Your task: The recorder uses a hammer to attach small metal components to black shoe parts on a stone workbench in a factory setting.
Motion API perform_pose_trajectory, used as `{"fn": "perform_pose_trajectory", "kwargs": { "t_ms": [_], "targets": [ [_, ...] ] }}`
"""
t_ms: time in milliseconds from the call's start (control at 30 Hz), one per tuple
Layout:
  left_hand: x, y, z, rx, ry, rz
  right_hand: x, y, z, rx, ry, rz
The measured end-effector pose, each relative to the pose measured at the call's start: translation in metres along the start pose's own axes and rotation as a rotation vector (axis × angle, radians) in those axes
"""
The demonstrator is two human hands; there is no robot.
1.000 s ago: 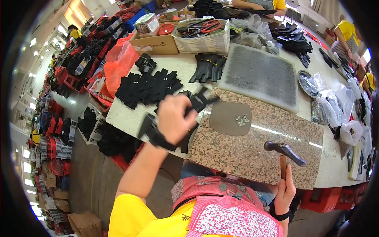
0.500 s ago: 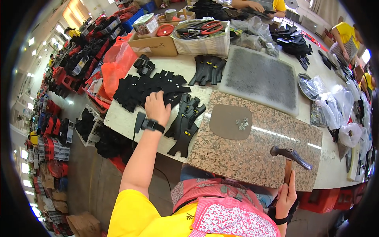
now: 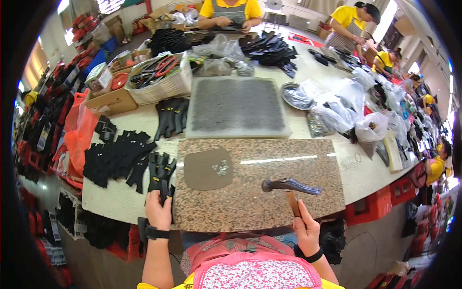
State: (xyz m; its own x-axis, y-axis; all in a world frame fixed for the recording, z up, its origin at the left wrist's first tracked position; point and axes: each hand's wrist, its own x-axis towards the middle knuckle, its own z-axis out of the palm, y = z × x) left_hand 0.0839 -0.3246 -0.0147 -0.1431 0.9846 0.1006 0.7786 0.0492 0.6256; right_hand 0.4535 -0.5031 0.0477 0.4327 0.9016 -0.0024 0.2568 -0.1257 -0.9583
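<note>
My right hand [image 3: 307, 230] grips the wooden handle of a hammer [image 3: 290, 186]; its dark metal head is raised over the right half of a speckled granite slab [image 3: 255, 209]. At the slab's left edge, my left hand [image 3: 159, 212] has its thumb and fingers closed at the lower end of a black forked piece [image 3: 169, 193]. That piece belongs to a small pile of black pieces with yellow marks [image 3: 160, 168]. A brown rounded pad [image 3: 199, 168] lies on the slab, with several small shiny metal rings [image 3: 221, 167] on it.
Black fabric pieces [image 3: 115, 159] lie on the left. Behind the slab are a grey-topped foam block [image 3: 236, 106], more black forked pieces [image 3: 171, 118] and a white basket of tools [image 3: 161, 82]. Plastic bags [image 3: 346, 111] crowd the right. A co-worker [image 3: 231, 17] works across the table.
My left hand has moved from the black fabric pieces to the marked forked pieces by the slab. The hammer stays raised in my right hand. The view has turned to the right.
</note>
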Motion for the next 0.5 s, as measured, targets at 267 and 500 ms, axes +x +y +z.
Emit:
{"fn": "perform_pose_trajectory", "kwargs": {
  "t_ms": [267,500],
  "targets": [
    [-0.028,0.117,-0.003,-0.059,-0.066,0.62,-0.009,-0.006,-0.013,-0.025,0.013,0.023],
    [-0.061,0.117,0.067,0.145,-0.139,0.939,-0.011,-0.022,-0.004,-0.365,-0.208,-0.113]
  ]
}}
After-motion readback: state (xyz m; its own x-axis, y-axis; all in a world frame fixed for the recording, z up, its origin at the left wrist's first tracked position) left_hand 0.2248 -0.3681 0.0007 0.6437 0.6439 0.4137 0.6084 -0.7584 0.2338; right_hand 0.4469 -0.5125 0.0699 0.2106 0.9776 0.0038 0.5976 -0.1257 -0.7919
